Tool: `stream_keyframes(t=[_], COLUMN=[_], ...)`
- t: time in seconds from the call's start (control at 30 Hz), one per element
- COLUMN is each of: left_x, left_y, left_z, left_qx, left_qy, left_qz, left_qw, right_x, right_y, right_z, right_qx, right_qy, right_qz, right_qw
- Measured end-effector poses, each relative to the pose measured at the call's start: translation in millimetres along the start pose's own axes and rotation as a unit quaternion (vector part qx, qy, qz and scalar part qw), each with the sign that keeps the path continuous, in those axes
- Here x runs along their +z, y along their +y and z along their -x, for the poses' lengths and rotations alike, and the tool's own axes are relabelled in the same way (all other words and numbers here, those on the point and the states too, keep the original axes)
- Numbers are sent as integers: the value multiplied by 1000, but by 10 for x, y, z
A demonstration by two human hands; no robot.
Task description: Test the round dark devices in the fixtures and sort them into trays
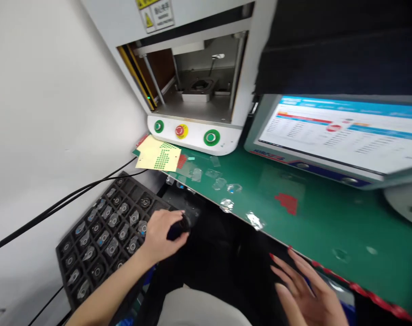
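Note:
My left hand [161, 233] is closed around a small black part with a round, lens-like top [184, 222], mostly covered by the fingers. The hand is at the right edge of a black compartment tray [100, 210]. Many similar black parts with ring-shaped centres sit in its cells, several under clear film pieces, some with blue dots. Over my lap, by the front edge of the green bench mat [314, 217], my right hand [306, 287] has its fingers stretched apart. Nothing shows in it, and its fingertips are red.
Behind the bench stands a white machine [192, 131] with two green buttons, a red one, and a fixture [199, 89] inside its opening. A monitor [342, 136] is to the right. Yellow sticker sheets [158, 154] and clear film scraps [219, 183] lie on the mat. Black cables [73, 197] cross the left.

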State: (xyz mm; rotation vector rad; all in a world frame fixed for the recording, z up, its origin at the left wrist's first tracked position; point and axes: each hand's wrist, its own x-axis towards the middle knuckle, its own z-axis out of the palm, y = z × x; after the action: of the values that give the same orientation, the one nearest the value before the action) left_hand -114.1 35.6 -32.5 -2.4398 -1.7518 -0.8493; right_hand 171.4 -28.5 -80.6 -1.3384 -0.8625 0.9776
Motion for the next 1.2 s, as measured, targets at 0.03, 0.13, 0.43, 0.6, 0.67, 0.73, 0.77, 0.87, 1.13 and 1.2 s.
stream_keyframes(t=[0.03,0.13,0.43,0.6,0.67,0.73,0.77,0.87,1.13,1.2], left_x=[68,242,445,307,281,307,334,429,497,469], left_y=[187,625,1247,1145,1032,928,891,844,907,940], left_z=[-48,-232,-362,-402,-441,-457,-454,-419,-383,-390], left_qx=[37,108,175,-19,-112,-174,-196,-231,-240,-220], left_qy=[12,53,95,-89,-253,-390,-431,-481,-426,-360], left_qz=[32,126,188,376,525,659,703,762,756,751], left_qw=[999,985,962,922,805,620,530,367,435,508], right_x=[67,245,477,369,282,202,168,94,34,48], right_y=[-73,-299,-644,-709,-735,-760,-774,-819,-839,-824], right_z=[7,7,-17,-72,-102,-133,-146,-167,-201,-218], right_qx=[-18,-80,-119,-115,-90,-54,-35,-1,-70,-129], right_qy=[-15,-27,92,36,-46,-144,-187,-271,-210,-89], right_qz=[0,3,-30,-50,-72,-91,-100,-115,-29,8], right_qw=[1000,996,988,991,992,984,977,956,975,988])
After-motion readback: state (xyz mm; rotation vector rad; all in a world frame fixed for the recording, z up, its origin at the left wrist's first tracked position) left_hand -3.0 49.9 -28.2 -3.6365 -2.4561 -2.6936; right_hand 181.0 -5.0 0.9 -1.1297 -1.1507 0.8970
